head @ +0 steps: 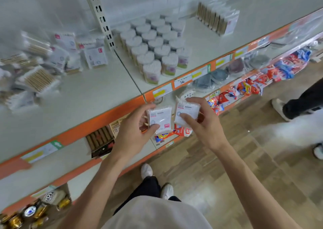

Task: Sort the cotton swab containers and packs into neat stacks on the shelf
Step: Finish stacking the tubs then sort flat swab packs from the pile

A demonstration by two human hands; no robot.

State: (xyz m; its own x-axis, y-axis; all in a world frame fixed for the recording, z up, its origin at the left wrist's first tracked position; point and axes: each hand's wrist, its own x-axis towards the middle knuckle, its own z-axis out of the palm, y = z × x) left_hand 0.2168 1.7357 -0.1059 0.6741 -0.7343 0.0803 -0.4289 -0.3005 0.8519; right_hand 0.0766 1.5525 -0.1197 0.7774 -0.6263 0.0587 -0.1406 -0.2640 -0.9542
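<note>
My left hand [134, 132] grips a small clear pack of cotton swabs [160, 117] with a white label, held in front of the shelf's orange edge. Beside it my right hand [201, 122] holds a second swab pack [187, 112], thumb across its face. The two packs are side by side and close together. On the top shelf [97, 96] a loose jumble of swab packs [40, 66] lies at the left. Heart-shaped swab containers [153, 45] stand in tidy rows in the middle. A row of upright packs [218, 20] stands at the back right.
Lower shelves hold snack bags [248, 87], dark round items [218, 75] and a brown box [100, 139]. Another person's leg and shoe [297, 103] stand on the wooden floor at right. My own feet [157, 181] are below. A slotted upright post [101, 15] divides the shelf back.
</note>
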